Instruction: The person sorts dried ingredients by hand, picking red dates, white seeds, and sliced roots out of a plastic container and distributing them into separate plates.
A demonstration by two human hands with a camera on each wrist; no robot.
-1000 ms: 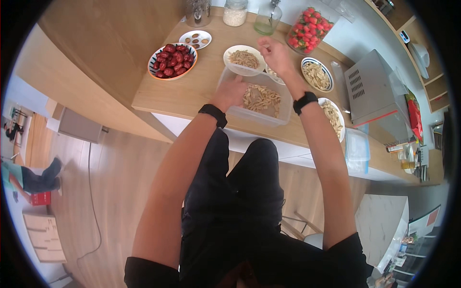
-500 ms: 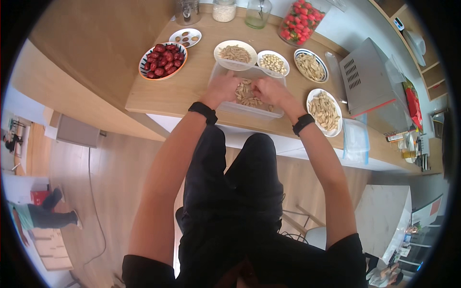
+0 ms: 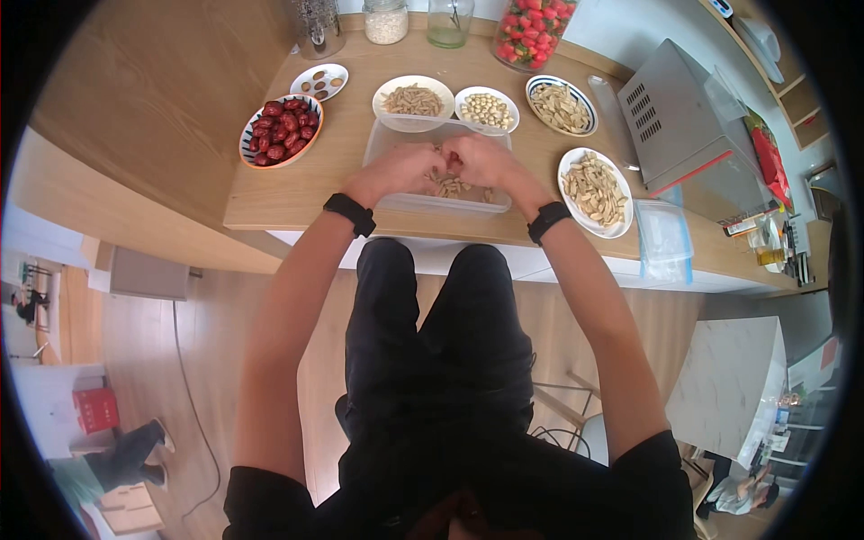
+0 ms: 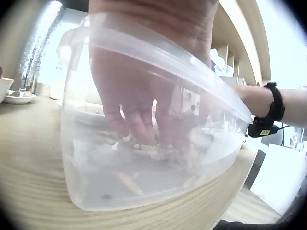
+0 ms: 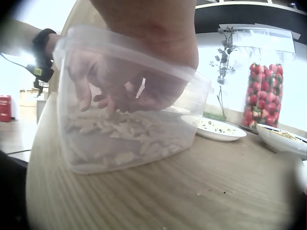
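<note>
Both hands are inside a clear plastic container [image 3: 438, 205], above pale dried strips [image 5: 125, 136] spread across its floor. My left hand [image 3: 409, 168] reaches in from the left; in the left wrist view its fingers [image 4: 139, 120] point down at the strips, blurred by the frosted wall. From the right comes my right hand [image 3: 483, 160], its fingers bent, close against the left one at the container's middle. Whether either hand pinches a strip I cannot tell. Just behind the container stand a plate of similar strips [image 3: 412, 97] and a small plate of round cream seeds [image 3: 487, 110].
At the left stand a bowl of red dates [image 3: 283, 132] and a small white dish [image 3: 319, 82]. Two plates of dried slices [image 3: 560, 103] and pieces [image 3: 595, 193] lie at the right, near a grey appliance [image 3: 684, 117]. Strawberries [image 3: 533, 34] fill a clear jar behind.
My right hand has come down from above the back plates into the container and met the left hand. The left hand has shifted toward the container's middle. The head view has shifted too.
</note>
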